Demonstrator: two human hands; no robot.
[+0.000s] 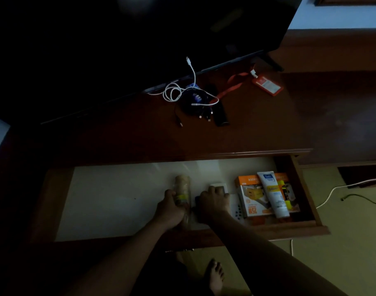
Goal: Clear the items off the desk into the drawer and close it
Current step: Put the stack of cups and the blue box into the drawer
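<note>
Left hand: the left hand (169,207) is inside the open drawer (289,228), fingers curled round a clear bottle (182,192) that lies on the white drawer floor; its near end is hidden under the palm.
Right hand: the right hand (212,202) is just beside the left, fingers bent down over a small white device (220,187) and a dark object (197,200); whether it grips either one or only presses on them cannot be told, since the knuckles cover the contact.
Hidden under the hand: a white flat item with dark buttons (236,208) shows only at the wrist's right edge.
Drawer, right end: one orange box (250,194), one white tube (272,193) lying across it, and one yellow-and-black item (286,192), mostly covered by the tube.
Still on the desk: one white cable (172,92) looped loosely, one dark bundle of cables (195,101) with several plug ends, one black remote (220,117), one orange badge holder (267,84) on a red lanyard (232,85).
Hard to make out: the dim light blurs the labels, and the dark bundle's cables cannot be counted.
Behind: a black screen (140,39), cut off by the top edge.
Below: one bare foot (215,274) on the floor.
</note>
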